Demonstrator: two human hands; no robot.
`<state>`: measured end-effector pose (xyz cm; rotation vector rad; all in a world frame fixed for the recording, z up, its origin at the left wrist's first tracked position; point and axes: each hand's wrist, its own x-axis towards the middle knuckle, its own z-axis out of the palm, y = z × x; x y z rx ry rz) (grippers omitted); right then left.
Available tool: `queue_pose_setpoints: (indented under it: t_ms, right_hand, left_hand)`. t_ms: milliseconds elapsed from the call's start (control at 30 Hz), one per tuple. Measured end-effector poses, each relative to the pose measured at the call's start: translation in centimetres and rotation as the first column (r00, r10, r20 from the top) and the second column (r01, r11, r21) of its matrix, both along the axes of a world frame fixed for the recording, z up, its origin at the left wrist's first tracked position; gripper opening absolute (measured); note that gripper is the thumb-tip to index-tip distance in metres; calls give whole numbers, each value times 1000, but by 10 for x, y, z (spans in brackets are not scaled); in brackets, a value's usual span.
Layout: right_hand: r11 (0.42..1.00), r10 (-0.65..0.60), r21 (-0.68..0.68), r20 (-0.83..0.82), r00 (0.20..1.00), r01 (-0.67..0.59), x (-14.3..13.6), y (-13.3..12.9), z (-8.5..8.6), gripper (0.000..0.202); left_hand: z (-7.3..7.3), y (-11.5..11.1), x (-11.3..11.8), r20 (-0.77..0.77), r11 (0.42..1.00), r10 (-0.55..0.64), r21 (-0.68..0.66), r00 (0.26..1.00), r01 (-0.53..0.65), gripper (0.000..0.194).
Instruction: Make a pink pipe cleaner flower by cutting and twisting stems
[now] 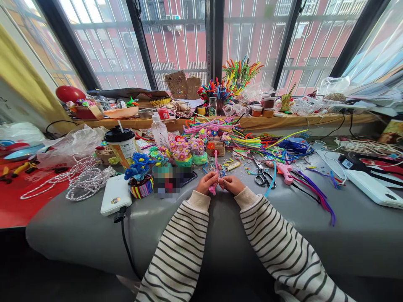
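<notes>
Above the table's front edge, my left hand (207, 183) is closed on pink pipe cleaners (216, 159). One fuzzy pink stem sticks up between my hands, and a pink bunched part hangs below my left fingers. My right hand (232, 185) is close beside it, thumb and fingers pinched at the same pink piece; its exact grip is partly hidden. Just beyond my hands is a small woven box (215, 148) with flowers. To the right lie black-handled scissors (263, 173) and a pink glue gun (285, 173). Pink pipe-cleaner flowers in a green pot (182, 157) stand to the left.
A white power bank (116, 195) with a cable, a blue flower pot (140, 178), a lidded cup (122, 144) and bead strings (90, 180) are on the left. Pipe cleaners (214, 126) pile up at the back. Purple pipe cleaners (317, 193) and a white device (374, 188) lie right.
</notes>
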<state>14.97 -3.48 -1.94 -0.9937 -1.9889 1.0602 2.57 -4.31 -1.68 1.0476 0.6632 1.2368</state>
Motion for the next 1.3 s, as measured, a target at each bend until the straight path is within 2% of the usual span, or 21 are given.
queue_pose_setpoints:
  t_ms: [167, 400, 567, 667, 900, 1133, 1200, 1300]
  right_hand:
    - [997, -77, 28, -16, 997, 78, 1, 1, -2, 46]
    - [998, 55, -22, -75, 996, -57, 1, 4, -6, 52]
    - [998, -62, 7, -59, 996, 62, 2, 2, -1, 46]
    - [996, -85, 14, -62, 994, 86, 1, 2, 0, 45]
    - [999, 35, -13, -100, 994, -36, 2, 4, -4, 51]
    - [989, -127, 70, -62, 990, 131, 3, 1, 4, 46]
    - [988, -126, 78, -70, 990, 131, 3, 1, 4, 47]
    - [997, -64, 41, -97, 993, 68, 3, 3, 1, 50]
  left_hand:
    - [2, -1, 0, 38, 998, 52, -20, 998, -51, 18]
    - [-4, 4, -1, -45, 998, -51, 22, 998, 52, 22]
    - [-6, 4, -2, -36, 999, -35, -3, 999, 35, 22]
    - [-5, 4, -3, -37, 1000, -31, 1, 999, 31, 22]
    - [-3, 3, -3, -94, 994, -93, 51, 991, 98, 23]
    - [-7, 6, -4, -57, 998, -60, 17, 997, 61, 22]
    - [-8, 7, -4, -44, 998, -58, 17, 997, 59, 22]
    - [-10, 8, -4, -75, 995, -88, 41, 993, 92, 20]
